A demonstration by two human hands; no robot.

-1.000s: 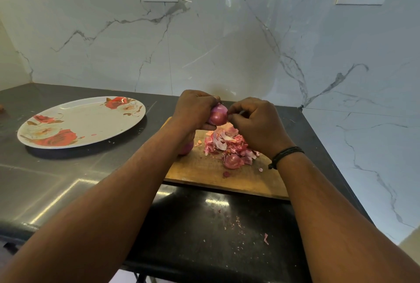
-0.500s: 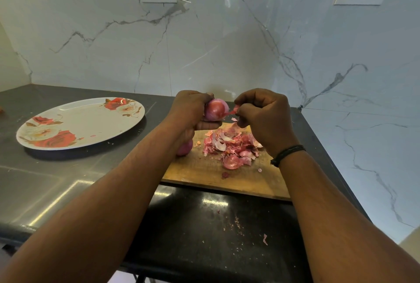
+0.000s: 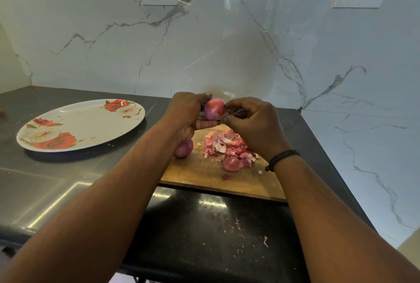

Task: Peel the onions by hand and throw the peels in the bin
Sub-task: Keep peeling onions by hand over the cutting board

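Note:
My left hand grips a small red onion above the far edge of a wooden cutting board. At the onion's right side, my right hand has its fingers curled and pinches a thin strip of skin. A pile of pink onion peels lies on the board under my right hand. A second onion rests on the board's left edge, partly hidden by my left wrist. No bin is in view.
A white oval plate with red roses sits on the dark counter to the left. Small peel flakes lie on the counter near its front edge. Marble walls close off the back and the right side.
Both hands have lifted the onion slightly above the board. My right hand drew a little away from the onion and has come back to its right side.

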